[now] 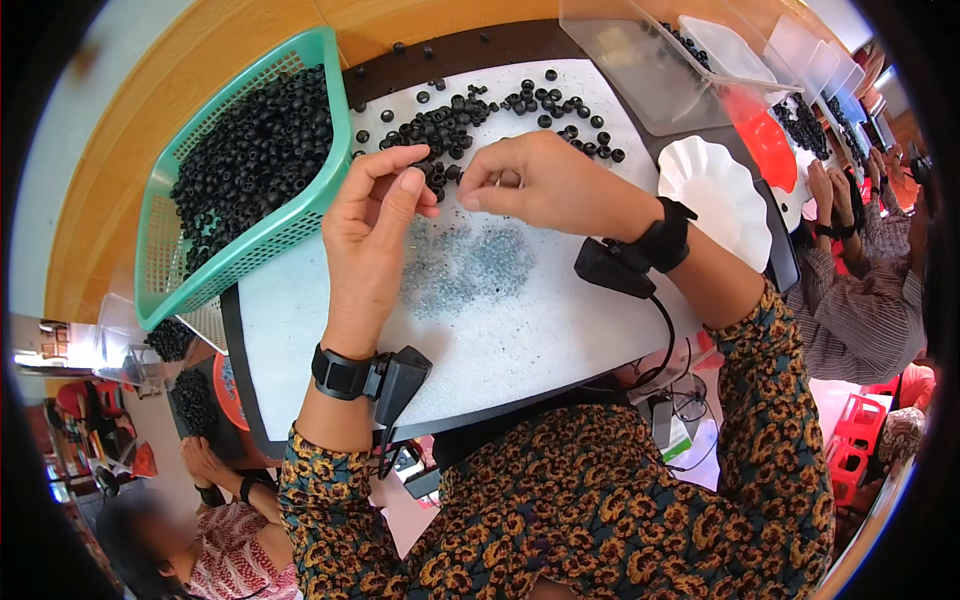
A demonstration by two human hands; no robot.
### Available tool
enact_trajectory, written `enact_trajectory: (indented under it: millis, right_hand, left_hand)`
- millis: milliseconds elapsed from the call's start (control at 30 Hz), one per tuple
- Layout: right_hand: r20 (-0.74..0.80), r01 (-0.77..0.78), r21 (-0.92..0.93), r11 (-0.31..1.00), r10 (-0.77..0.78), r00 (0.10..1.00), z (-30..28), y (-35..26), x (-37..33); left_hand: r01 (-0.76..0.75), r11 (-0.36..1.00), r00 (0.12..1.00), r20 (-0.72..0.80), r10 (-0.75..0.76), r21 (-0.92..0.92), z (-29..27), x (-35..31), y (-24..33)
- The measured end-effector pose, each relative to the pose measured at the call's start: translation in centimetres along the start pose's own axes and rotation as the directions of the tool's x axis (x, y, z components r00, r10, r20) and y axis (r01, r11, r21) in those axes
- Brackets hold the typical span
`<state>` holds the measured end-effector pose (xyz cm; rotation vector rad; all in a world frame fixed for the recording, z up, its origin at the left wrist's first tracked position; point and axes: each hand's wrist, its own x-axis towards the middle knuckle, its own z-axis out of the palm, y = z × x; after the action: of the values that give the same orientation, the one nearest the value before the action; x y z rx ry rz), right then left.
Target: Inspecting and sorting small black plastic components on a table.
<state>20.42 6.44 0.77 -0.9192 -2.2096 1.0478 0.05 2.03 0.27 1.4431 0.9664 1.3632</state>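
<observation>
My left hand (375, 215) is raised above the white mat (290, 330), its fingers curled and its thumb close to them. Whatever it pinches is too small or hidden to make out. Facing it, my right hand (525, 175) is closed in a pinch, and its fingertips hide anything between them. Just beyond both hands lies a loose pile of round black beads (430, 130) with holes through them, and more black beads (570, 110) are scattered to the right. Tiny clear bluish beads (470, 265) are spread on the mat below my fingers.
A green plastic basket (330, 80) full of black beads stands at the left. To the right are a white fluted dish (710, 190), a clear plastic box (630, 60) and a red dish (765, 150). Other people sit at both sides. A cable (668, 340) hangs from my right wrist device.
</observation>
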Motion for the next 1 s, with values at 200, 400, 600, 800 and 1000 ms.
enact_trajectory:
  millis: [200,400,600,800,1000]
  right_hand:
    - [0.068,0.076,-0.233,0.969,-0.062,0.996,0.4,-1.5,0.1]
    - [-0.011,0.087,-0.482,0.872,-0.105,0.994,-0.7,-0.2,-0.3]
    - [0.158,0.243,-0.365,0.899,-0.198,0.967,-0.6,0.3,-0.7]
    - [0.199,0.201,-0.384,0.901,-0.132,0.971,-0.7,-0.2,-0.8]
    - [0.189,0.191,-0.429,0.883,-0.12,0.975,-0.9,-0.2,-1.3]
  left_hand:
    - [-0.041,0.993,0.999,-0.001,0.041,-0.11,-0.3,0.1,-0.7]
    - [-0.014,0.993,0.999,-0.038,0.01,-0.117,-0.2,0.2,-0.3]
    - [0.005,0.997,1.0,-0.026,-0.007,-0.081,-0.3,0.2,-0.4]
    - [0.027,0.998,1.0,-0.01,-0.028,-0.048,-0.3,0.0,-0.3]
    - [0.051,0.998,0.999,-0.009,-0.051,-0.045,-0.2,0.0,-0.1]
